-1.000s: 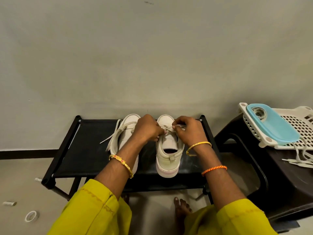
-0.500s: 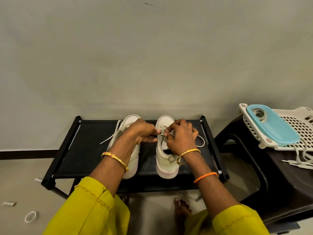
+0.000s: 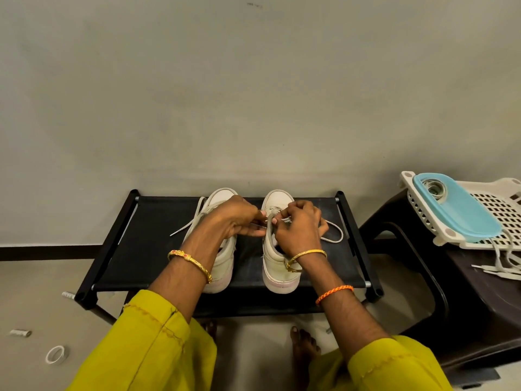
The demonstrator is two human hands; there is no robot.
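Observation:
Two white sneakers stand toes-away on a black shoe rack [image 3: 146, 249]. Over the right sneaker [image 3: 277, 266] both my hands meet at its laces. My left hand [image 3: 234, 218] pinches the lace near the tongue with its fingertips. My right hand [image 3: 298, 227] is curled round the lace too, and a loop of white lace [image 3: 334, 234] trails out to the right of it. My left forearm partly covers the left sneaker [image 3: 222, 266], whose loose lace [image 3: 187, 224] hangs off to the left.
A dark plastic stool [image 3: 465, 306] on the right carries a white perforated basket [image 3: 501, 210], a light blue lid [image 3: 456, 210] and spare laces [image 3: 499, 266]. A tape roll [image 3: 56, 354] and a small cylinder [image 3: 20, 333] lie on the floor at left. My bare foot [image 3: 306, 348] shows below the rack.
Both hands shifted slightly left over the right sneaker and closed in on its lace. A lace loop has been drawn out to the right of my right hand.

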